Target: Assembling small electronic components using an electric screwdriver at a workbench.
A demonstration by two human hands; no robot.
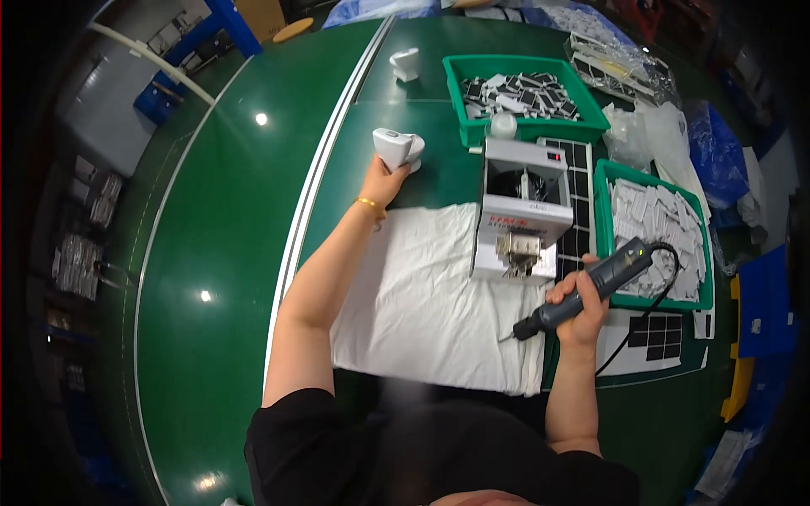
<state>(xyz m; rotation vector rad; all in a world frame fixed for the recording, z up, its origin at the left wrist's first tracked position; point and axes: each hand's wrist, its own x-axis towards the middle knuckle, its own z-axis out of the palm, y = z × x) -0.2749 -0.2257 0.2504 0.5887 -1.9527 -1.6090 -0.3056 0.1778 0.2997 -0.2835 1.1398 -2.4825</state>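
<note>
My left hand (pixel 385 184) reaches out over the green table, its fingers closed on a white plastic housing (pixel 391 147). Another white rounded part touches or overlaps the housing on its right, and I cannot tell whether it is separate. In my right hand (pixel 582 314) is a dark grey electric screwdriver (pixel 601 280), tilted with its thin bit pointing down and left over a white cloth (pixel 418 295). A black cable hangs from the tool's upper end. Just beyond the cloth stands a boxy white screw feeder (pixel 521 223) with a metal outlet at its front.
A similar white housing (pixel 405 64) stands farther back. Green bins hold small black and white pieces (pixel 531 61) and white strips (pixel 707 253). Sheets with black rectangles (pixel 655 337) lie at the right, beneath the cable. Clear plastic bags (pixel 626 135) fill the back right.
</note>
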